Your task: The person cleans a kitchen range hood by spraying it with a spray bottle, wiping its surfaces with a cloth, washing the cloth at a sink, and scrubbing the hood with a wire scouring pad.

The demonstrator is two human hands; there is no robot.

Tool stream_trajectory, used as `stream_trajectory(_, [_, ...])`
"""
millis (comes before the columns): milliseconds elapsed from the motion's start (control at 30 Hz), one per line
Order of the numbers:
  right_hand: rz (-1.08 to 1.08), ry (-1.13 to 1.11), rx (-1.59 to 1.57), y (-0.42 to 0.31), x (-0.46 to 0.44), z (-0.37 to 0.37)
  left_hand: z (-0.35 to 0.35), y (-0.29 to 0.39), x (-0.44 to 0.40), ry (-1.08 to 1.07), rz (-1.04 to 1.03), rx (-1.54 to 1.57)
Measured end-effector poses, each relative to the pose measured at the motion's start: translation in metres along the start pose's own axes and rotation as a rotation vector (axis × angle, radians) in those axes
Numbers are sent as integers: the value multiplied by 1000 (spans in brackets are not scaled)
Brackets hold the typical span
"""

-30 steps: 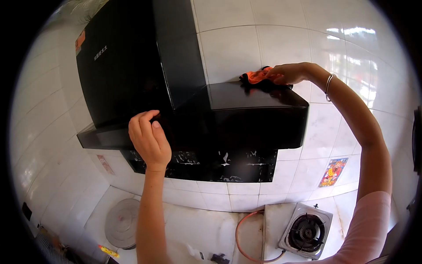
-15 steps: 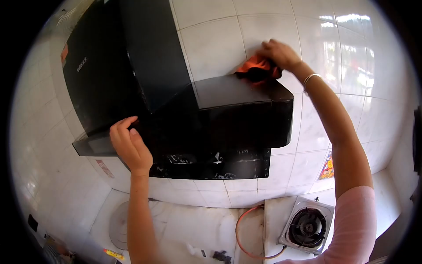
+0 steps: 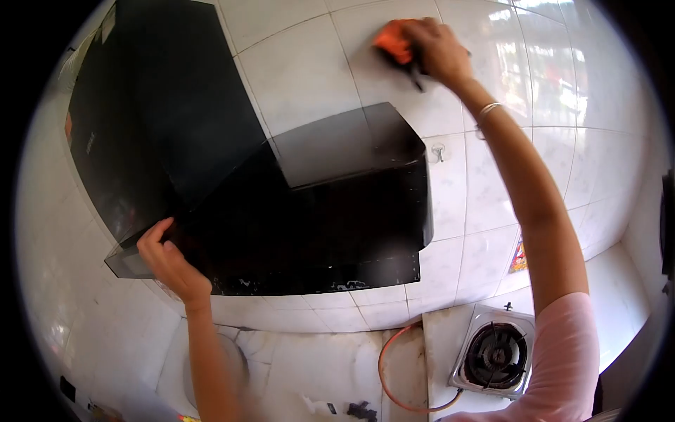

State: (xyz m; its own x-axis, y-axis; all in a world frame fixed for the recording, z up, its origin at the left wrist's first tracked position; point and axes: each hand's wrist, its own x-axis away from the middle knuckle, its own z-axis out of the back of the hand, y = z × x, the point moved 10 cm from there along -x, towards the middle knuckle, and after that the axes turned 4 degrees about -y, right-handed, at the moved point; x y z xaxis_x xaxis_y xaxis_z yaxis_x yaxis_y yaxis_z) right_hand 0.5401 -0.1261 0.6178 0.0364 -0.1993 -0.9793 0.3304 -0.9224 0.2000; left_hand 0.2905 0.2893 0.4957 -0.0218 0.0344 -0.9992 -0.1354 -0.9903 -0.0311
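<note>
My right hand (image 3: pixel 441 53) grips an orange and dark cloth (image 3: pixel 395 42) against the white tiled wall (image 3: pixel 302 77), above the right end of a black range hood (image 3: pixel 309 225). Part of the cloth is hidden behind my fingers, and a dark end hangs below. At the hood's left front, my left hand (image 3: pixel 174 264) rests with its fingers stretched out on the dark surface and nothing in them. The hood's flat top ledge (image 3: pixel 344 148) looks glossy, and its lower front edge has whitish worn patches.
A gas burner (image 3: pixel 496 355) stands on the counter at lower right, with an orange hose (image 3: pixel 383 373) curving beside it. A small hook (image 3: pixel 439 152) is fixed to the wall right of the hood. Dark scraps (image 3: pixel 362 411) lie on the counter.
My right hand has lifted the cloth from the hood's top ledge up onto the tiles. The view has shifted, and my left hand is still at the hood's front.
</note>
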Motion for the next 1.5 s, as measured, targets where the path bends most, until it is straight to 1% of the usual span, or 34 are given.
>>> stream_trajectory(33, [54, 1, 74, -15, 3, -14, 0, -1, 0, -3, 13, -11])
stream_trajectory(67, [77, 131, 133, -30, 15, -1, 0, -2, 0, -7, 25, -20])
stream_trajectory(133, [22, 114, 185, -22, 33, -15, -1, 0, -1, -7, 8, -2])
stream_trajectory(233, [25, -91, 37, -36, 78, -29, 1, 0, 3, 3, 21, -13])
stream_trajectory(267, [67, -109, 9, -45, 98, -36, 1, 1, 3, -2, 19, -8])
stream_trajectory(333, [-56, -244, -83, -56, 126, -40, -1, 2, 2, -13, 15, 3])
stream_trajectory(400, [-191, -371, -105, -59, 147, -46, 1, 5, 1, -12, 4, -17])
stream_trajectory(467, [-208, -499, -199, -66, 169, -46, 1, 6, 1, -17, 6, -18])
stream_trajectory(533, [-184, -559, -383, -70, 193, -40, 2, 6, 1, -18, 11, -18])
stream_trajectory(567, [-306, -857, -393, -59, 213, -58, 2, 6, 1, -16, 4, -20])
stream_trajectory(600, [-310, -858, -391, -48, 208, -55, 2, 6, 0, -15, -3, -22])
stream_trajectory(667, [-756, -800, -1213, -22, 205, -58, 4, 9, 0, -11, -20, -42])
stream_trajectory(700, [-945, -654, -1545, -23, 181, -40, 4, 11, -1, -4, -37, -63])
stream_trajectory(733, [-910, -466, -1587, -12, 155, -30, 4, 13, -2, -5, -44, -62])
stream_trajectory(767, [-824, -438, -1466, -2, 131, -20, 3, 13, -2, -7, -38, -61])
stream_trajectory(800, [-617, -503, -1203, 3, 104, -15, 3, 13, -1, -11, -30, -63])
stream_trajectory(867, [-466, -508, -978, 6, 80, -30, 4, 14, 0, -6, -43, -71])
stream_trajectory(933, [-169, -492, -503, -14, 83, -53, 3, 15, 0, -7, -54, -71])
stream_trajectory(967, [-218, -562, -519, -24, 89, -59, 3, 14, 0, -1, -51, -76])
stream_trajectory(1000, [-188, -623, -416, -36, 98, -59, 3, 13, 1, 6, -46, -82])
stream_trajectory(1067, [-224, -619, -440, -51, 112, -58, 2, 11, 0, -6, -41, -73])
stream_trajectory(1233, [-292, -625, -554, -52, 147, -69, 0, 9, 3, -11, 3, -70])
stream_trajectory(1300, [-300, -616, -575, -49, 156, -60, 1, 15, 1, 14, -70, -46])
stream_trajectory(1367, [-253, -908, -454, -50, 175, -65, 2, 14, 0, 19, -76, -41])
stream_trajectory(1400, [-254, -910, -453, -45, 181, -65, 3, 14, 2, 17, -78, -34])
stream_trajectory(1467, [-227, -1249, -531, -47, 229, -93, 1, 10, 2, 18, -73, -55])
stream_trajectory(1500, [-218, -1381, -610, -52, 261, -107, 2, 8, 2, 18, -66, -80])
